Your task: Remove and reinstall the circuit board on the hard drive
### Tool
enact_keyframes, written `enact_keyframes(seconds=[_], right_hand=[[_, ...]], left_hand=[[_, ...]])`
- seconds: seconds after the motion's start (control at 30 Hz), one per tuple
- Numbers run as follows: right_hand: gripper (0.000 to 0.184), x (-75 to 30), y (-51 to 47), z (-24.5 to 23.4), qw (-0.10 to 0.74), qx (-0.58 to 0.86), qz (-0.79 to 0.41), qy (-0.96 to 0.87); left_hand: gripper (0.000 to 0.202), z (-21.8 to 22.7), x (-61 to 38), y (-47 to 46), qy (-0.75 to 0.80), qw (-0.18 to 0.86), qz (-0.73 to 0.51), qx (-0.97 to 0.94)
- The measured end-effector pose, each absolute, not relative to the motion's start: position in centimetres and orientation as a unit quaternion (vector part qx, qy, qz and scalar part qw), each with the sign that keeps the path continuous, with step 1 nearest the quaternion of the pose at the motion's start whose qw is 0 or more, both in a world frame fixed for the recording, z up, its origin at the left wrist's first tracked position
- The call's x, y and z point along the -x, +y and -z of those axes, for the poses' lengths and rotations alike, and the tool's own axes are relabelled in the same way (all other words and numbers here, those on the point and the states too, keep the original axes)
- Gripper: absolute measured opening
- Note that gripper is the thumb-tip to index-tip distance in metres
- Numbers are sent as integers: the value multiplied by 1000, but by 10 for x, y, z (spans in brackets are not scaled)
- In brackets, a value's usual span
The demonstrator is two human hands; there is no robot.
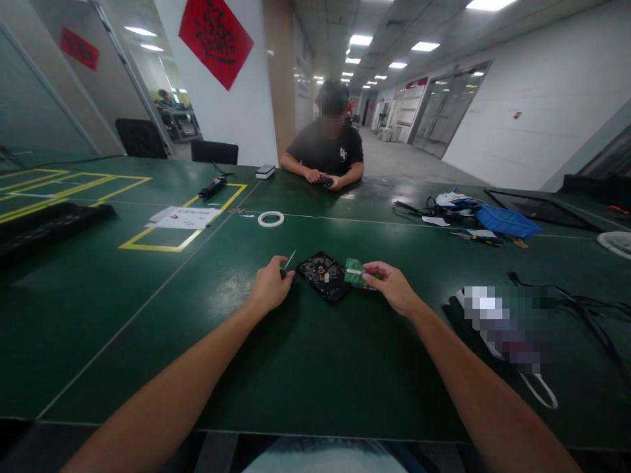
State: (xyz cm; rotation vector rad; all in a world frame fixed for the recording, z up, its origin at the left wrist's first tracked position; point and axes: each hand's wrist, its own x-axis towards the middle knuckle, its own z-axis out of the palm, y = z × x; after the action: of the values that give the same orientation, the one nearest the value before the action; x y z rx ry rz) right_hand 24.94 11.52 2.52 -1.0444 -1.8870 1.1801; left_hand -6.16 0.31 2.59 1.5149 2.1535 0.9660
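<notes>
A black hard drive [323,276] lies on the green table [276,355] between my hands. My left hand [270,286] is closed round a thin screwdriver [290,260] whose metal tip points up and to the right, just left of the drive. My right hand [392,286] pinches a small green circuit board [355,272] at the drive's right edge, held slightly above the table.
A person in a black shirt [328,152] sits across the table handling a small dark object. A white tape roll [271,219], a paper sheet [183,217], a blue tray [507,221], tools and cables lie around. A blurred-out item [503,322] lies to my right.
</notes>
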Motion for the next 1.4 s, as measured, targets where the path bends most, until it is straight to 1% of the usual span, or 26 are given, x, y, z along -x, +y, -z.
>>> enact_keyframes(seconds=[0.03, 0.07, 0.17, 0.4, 0.47, 0.53, 0.6, 0.7, 0.77, 0.8, 0.87, 0.93, 1.07, 1.23, 1.4], right_hand=[[39, -244, 111, -24, 313, 377, -498, -716], [41, -240, 109, -24, 300, 366, -522, -710], [40, -232, 111, -23, 292, 381, -508, -715], [31, -225, 116, -29, 220, 379, -436, -786], [31, -227, 108, -33, 203, 372, -454, -784], [32, -231, 101, -37, 180, 362, -499, -766], [32, -234, 96, -40, 185, 354, -540, -741], [34, -231, 95, -42, 256, 352, -551, -712], [30, -223, 95, -44, 294, 346, -524, -721], [26, -217, 96, -46, 296, 341, -499, -739], [20, -205, 96, -50, 280, 329, -434, -790], [18, -195, 95, -55, 261, 305, -371, -838], [16, -187, 90, -59, 268, 265, -304, -875], [27, -194, 76, -53, 252, 236, -269, -899], [29, -196, 69, -49, 258, 233, -214, -913]], left_hand=[[33, -26, 56, 1, 752, 220, -340, -519], [27, -27, 50, -2, 745, 245, -338, -520], [22, -24, 33, -7, 728, 270, -332, -535], [38, -22, 23, -8, 705, 299, -357, -535], [41, -23, 24, -8, 688, 295, -377, -546], [42, -23, 25, -7, 669, 289, -392, -561], [41, -21, 28, -5, 658, 290, -401, -567], [39, -18, 32, -1, 662, 300, -405, -555], [38, -17, 34, 0, 676, 306, -400, -538], [38, -16, 35, 0, 680, 307, -397, -534], [36, -17, 35, -1, 676, 295, -400, -544], [34, -18, 35, -3, 665, 270, -408, -565], [32, -21, 35, -6, 658, 243, -407, -585], [29, -22, 35, -4, 671, 226, -403, -580], [24, -25, 35, -5, 675, 213, -418, -569]])
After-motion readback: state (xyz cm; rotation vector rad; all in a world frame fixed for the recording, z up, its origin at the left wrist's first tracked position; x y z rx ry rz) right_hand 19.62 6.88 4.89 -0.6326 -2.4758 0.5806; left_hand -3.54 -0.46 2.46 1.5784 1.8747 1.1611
